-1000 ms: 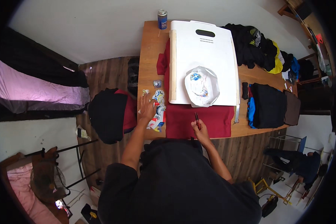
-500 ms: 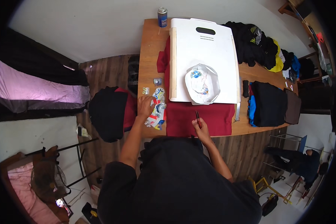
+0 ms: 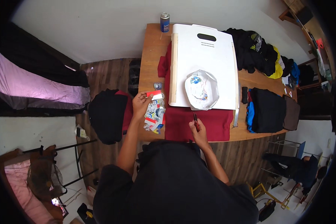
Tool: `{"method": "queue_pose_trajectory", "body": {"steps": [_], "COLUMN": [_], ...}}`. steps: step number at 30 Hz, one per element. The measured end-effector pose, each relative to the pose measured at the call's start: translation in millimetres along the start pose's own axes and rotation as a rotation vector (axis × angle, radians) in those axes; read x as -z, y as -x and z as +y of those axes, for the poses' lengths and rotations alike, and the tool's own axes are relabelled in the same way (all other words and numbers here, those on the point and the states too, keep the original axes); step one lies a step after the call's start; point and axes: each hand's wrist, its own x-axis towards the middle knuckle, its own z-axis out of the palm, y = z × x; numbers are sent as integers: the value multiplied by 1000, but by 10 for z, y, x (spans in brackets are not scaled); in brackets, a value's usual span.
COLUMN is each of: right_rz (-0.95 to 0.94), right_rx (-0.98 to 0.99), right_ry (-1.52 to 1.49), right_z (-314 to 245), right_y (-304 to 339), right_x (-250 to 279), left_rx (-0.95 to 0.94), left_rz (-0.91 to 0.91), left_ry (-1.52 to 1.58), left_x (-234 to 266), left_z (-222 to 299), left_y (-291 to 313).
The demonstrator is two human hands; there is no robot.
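in left hand (image 3: 140, 105), red-white slip (image 3: 155, 95)

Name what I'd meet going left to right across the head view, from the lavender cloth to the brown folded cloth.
Lavender cloth → black-and-red clothes bundle → left hand → red-and-white piece it holds → white bowl → black folded clothes → brown folded cloth.

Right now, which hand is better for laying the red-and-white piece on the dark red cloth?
Probably the left hand: it holds the piece, while the right hand, though over the cloth, grips a slim tool.
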Motion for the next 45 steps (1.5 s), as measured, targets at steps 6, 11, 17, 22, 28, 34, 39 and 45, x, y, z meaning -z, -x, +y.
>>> {"method": "queue_pose_trajectory", "body": {"steps": [6, 11, 17, 22, 28, 34, 39, 45], "right_rz": [-31, 35, 94, 179, -29, -37, -67, -87], "right_rx": [-2, 215, 261, 304, 112, 214, 249, 272], "right_ry": [-398, -381, -388, -284, -619, -493, -587, -595], "right_z": [-537, -780, -953, -970, -796, -778, -698, -632], "right_y": [-373, -686, -754, -781, -696, -565, -552, -561], "right_x": [-308, -565, -573, -469, -220, -244, -297, -274], "left_rx": [-98, -100, -87, -59, -61, -52, -53, -71], "left_rz": [-66, -154, -239, -273, -211, -155, -122, -98], "left_ry": [156, 134, 146, 170, 153, 109, 130, 97], "left_x": [-438, -674, -832, -1049, -1242, -1315, -1365, -1437], "left_z": [726, 836, 775, 778, 828, 810, 833, 827], "left_y": [278, 395, 401, 446, 472, 509, 555, 586]}}
